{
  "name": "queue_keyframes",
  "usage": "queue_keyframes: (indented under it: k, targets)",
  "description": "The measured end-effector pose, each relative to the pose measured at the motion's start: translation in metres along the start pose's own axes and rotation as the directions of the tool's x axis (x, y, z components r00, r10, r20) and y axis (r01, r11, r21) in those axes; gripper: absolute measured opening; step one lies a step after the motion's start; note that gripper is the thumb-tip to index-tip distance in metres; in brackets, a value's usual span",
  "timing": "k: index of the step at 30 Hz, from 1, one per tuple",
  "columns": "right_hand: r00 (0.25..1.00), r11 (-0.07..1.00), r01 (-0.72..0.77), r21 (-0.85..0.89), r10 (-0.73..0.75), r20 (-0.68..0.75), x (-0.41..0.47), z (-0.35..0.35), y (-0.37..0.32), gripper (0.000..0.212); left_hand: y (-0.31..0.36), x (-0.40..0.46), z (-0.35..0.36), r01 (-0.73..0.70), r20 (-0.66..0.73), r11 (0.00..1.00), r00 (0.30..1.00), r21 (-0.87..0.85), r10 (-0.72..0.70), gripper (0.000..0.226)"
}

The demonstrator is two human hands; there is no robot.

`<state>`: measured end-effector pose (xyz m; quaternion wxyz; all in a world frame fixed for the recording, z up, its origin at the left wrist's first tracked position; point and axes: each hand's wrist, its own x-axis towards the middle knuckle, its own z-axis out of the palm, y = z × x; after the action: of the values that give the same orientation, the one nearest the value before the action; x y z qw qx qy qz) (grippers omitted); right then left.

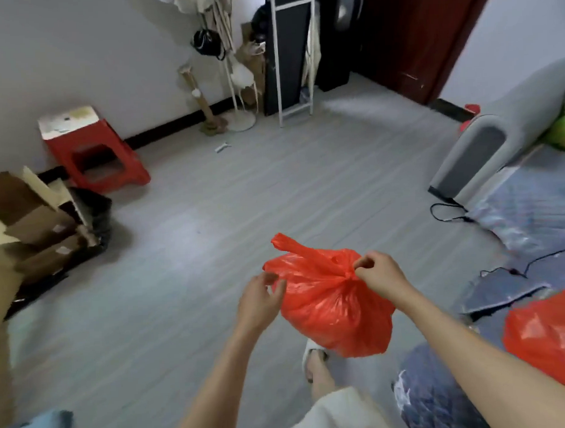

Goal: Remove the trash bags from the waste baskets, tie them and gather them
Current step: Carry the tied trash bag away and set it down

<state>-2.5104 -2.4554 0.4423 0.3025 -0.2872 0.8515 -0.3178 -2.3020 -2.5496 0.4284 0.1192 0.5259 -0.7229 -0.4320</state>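
A grey plank floor (211,216) fills most of the view, with a bed (531,211) under a bluish quilt along the right side and its grey padded footboard (477,149) standing at the foot. Flattened cardboard boxes (28,219) lie heaped at the left, leaning on a black waste basket (97,210), and a red plastic stool (96,156) stands by the wall behind them. Held up over the floor in the middle of the view is a full red trash bag (332,301), its neck gathered into a twist and one loose handle sticking up to the left. A second red trash bag (548,342) rests on the bed at the right edge. The person's right hand (379,274) pinches the twisted neck of the held bag between curled fingers and thumb, carrying its weight. The left hand (261,297) sits just beside the bag's left side, fingers loosely spread and half curled, gripping nothing, fingertips close to the plastic
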Motion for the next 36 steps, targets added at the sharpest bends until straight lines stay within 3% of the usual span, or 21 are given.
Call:
queue_keyframes:
  k: [4,7,11,20,26,36]
  targets:
    - [0.999,0.999,-0.048,0.023,0.047,0.012,0.119,-0.032,-0.013,0.028,0.061,0.119,0.026,-0.116,0.017,0.96,0.993,0.253,0.116,0.039]
    - [0.995,0.995,-0.097,0.037,0.097,0.013,0.203,-0.072,-0.029,0.028,0.121,0.2,0.041,-0.26,0.053,0.828,0.961,0.496,0.271,0.05]
    - [0.992,0.99,-0.125,0.072,0.126,-0.01,0.291,-0.119,-0.047,0.025,0.186,0.289,0.056,-0.336,0.14,0.721,0.937,0.605,0.319,0.056]
    - [0.961,0.973,-0.177,0.149,0.204,-0.188,0.546,-0.219,-0.06,0.026,0.308,0.533,0.127,-0.382,0.224,0.706,0.924,0.596,0.311,0.055]
    - [0.934,0.95,-0.266,0.166,0.296,-0.199,0.699,-0.303,-0.071,0.024,0.42,0.704,0.182,-0.455,0.317,0.698,0.889,0.552,0.329,0.052]
    - [0.842,0.895,-0.28,0.348,0.403,-0.359,0.914,-0.46,-0.048,0.027,0.62,0.907,0.325,-0.646,0.473,0.586,0.761,0.489,0.444,0.05]
